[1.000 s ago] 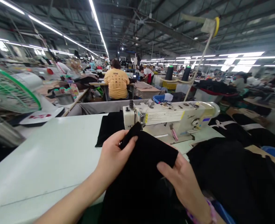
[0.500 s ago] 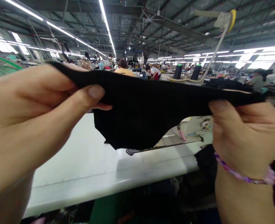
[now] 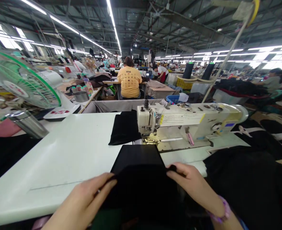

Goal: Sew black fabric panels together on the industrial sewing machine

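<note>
A piece of black fabric (image 3: 141, 182) is stretched between my two hands over the front edge of the white sewing table (image 3: 66, 153). Thumb and fingers of my left hand (image 3: 90, 195) pinch its left edge. At the right edge, my right hand (image 3: 191, 182), with a purple bracelet on the wrist, pinches a small bunched bit of the cloth. The far end of the fabric lies on the tabletop, just in front of the needle area of a white sewing machine (image 3: 179, 123). Another black fabric piece (image 3: 124, 127) lies flat left of the machine's head.
A green-rimmed fan (image 3: 23, 80) and a steel thermos (image 3: 28, 123) stand at the left. Pink-handled snips (image 3: 190, 136) rest against the machine's body. Black cloth (image 3: 248, 182) is heaped at the right. A person in a yellow shirt (image 3: 129, 81) sits ahead.
Both hands have lowered the black fabric from close before the camera to the table's front edge and drawn closer together. The sewing machine and fan now show fully.
</note>
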`<state>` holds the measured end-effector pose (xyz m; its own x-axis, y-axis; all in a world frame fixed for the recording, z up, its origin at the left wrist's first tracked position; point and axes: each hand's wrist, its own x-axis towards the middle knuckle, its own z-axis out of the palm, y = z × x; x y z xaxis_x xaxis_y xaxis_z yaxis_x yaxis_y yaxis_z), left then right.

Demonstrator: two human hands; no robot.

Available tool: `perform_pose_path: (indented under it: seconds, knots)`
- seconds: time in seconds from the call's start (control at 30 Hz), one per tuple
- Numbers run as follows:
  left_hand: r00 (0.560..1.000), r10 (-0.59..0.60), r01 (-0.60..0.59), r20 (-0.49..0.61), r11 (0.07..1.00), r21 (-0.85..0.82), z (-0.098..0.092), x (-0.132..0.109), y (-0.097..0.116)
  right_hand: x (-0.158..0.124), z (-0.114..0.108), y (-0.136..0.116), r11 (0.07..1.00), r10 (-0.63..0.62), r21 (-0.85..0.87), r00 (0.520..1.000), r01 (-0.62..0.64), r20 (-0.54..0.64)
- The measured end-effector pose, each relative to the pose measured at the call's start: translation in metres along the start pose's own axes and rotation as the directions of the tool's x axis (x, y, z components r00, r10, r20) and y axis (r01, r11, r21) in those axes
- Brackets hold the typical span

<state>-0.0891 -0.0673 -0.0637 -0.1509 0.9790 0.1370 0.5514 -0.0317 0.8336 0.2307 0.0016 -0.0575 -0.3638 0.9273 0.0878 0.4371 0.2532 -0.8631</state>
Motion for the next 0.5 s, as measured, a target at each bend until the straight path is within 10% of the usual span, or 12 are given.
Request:
perform_pose_path:
  seconds: [0.17,0.5]
  knots:
    - [0.998,0.021,-0.051,0.067,0.867,0.496,0.028,0.09,-0.016,0.069,0.046,0.047,0.995,-0.012,-0.101,0.962,-0.017,-0.274]
    - [0.994,0.064,-0.09,0.092,0.945,0.313,0.059,0.132,-0.046,0.11,0.065,0.082,0.999,0.001,-0.046,0.919,-0.021,-0.395]
